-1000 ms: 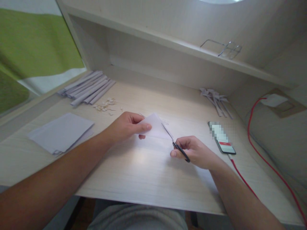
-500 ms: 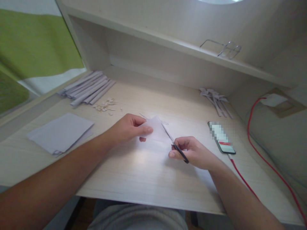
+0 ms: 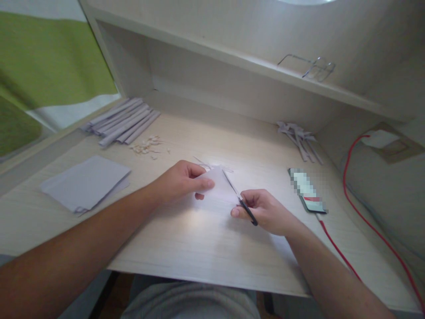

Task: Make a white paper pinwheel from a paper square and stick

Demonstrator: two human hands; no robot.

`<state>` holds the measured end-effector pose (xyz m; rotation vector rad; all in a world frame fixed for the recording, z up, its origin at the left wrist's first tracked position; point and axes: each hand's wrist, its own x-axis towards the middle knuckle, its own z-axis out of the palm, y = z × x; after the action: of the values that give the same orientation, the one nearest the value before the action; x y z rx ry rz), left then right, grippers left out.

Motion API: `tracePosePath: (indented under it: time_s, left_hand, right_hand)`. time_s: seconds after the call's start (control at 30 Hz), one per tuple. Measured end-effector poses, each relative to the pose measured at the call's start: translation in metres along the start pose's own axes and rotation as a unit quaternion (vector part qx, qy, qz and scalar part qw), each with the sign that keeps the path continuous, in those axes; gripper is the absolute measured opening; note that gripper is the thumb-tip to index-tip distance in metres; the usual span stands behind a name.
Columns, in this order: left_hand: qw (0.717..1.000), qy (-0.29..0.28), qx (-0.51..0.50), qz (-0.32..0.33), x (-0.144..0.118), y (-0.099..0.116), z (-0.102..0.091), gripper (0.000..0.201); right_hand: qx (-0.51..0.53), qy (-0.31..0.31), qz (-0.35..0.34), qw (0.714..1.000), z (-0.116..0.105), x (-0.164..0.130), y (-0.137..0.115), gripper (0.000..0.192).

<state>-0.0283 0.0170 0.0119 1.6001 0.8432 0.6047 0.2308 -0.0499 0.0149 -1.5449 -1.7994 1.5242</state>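
Between the thumb and fingers of my left hand (image 3: 187, 180) is a sheet of white paper (image 3: 219, 186), held a little above the desk. My right hand (image 3: 265, 210) grips a pair of scissors (image 3: 246, 208) by the black handles. Its blades lie along the paper's right edge, pointing away from me; whether they are parted is hard to make out. Thin paper strips (image 3: 229, 169) lie on the desk just behind the sheet. To the left rests a stack of folded white paper (image 3: 88, 181).
Rolled paper tubes (image 3: 124, 122) are piled at the back left, with small pale scraps (image 3: 148, 145) beside them. Folded paper strips (image 3: 299, 137) lie at the back right. A phone (image 3: 307, 190) on a red cable (image 3: 345, 177) sits at the right. Above runs a shelf (image 3: 232, 55) with a wire stand (image 3: 318, 68).
My left hand and the paper have shifted slightly right and toward me. The scissors have tilted a little in my right hand, which has barely moved.
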Motion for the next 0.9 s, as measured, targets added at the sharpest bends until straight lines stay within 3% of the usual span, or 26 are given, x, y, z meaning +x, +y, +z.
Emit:
tracePosePath:
  time_s: [0.37,0.9]
  left_hand:
    - [0.999,-0.004,-0.03,0.013,0.0027,-0.0023,0.0009,0.04]
    - [0.998,-0.043,-0.032,-0.015,-0.0005,0.001,0.009,0.036]
  right_hand:
    - [0.008,0.03,-0.008,0.999,0.0022,0.0023,0.0016,0.049]
    - [-0.014,-0.002,-0.014,1.0,0.0027,0.0008,-0.0001,0.044]
